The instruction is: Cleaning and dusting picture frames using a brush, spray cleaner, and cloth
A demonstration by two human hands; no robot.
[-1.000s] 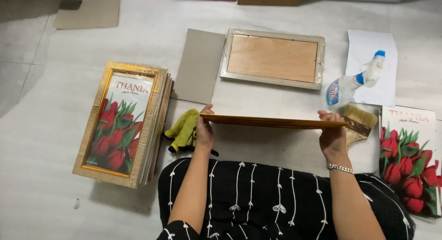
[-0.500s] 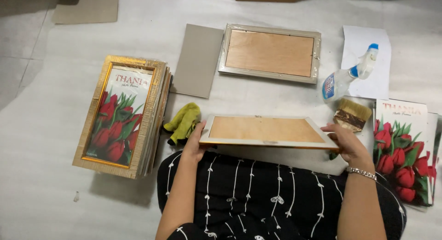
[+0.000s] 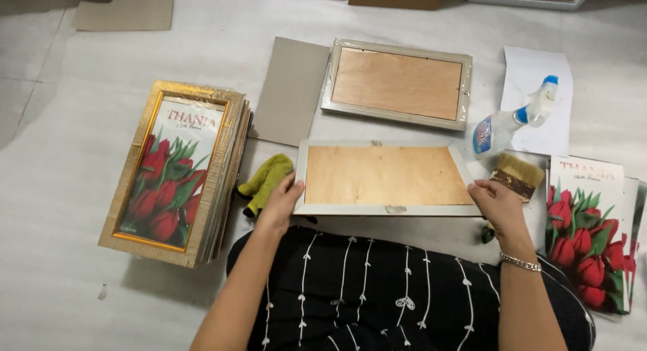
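A pale grey floor (image 3: 81,88) is seen from above, with a seated person's black patterned lap at the bottom edge. Just above the lap, a white picture frame (image 3: 385,177) is held face down, its plywood back showing. Its left edge is clasped by the left hand (image 3: 280,204), and its right edge is gripped by the right hand (image 3: 497,204), which wears a bracelet. A yellow-green cloth (image 3: 266,179) lies beside the left hand. A wide brush (image 3: 517,176) and a spray bottle (image 3: 512,118) lie near the right hand. A second face-down frame (image 3: 396,83) rests farther off, beside a grey cardboard sheet (image 3: 290,88). Gold frames with tulip prints (image 3: 176,169) are stacked at left; loose tulip prints (image 3: 592,233) lie at right.
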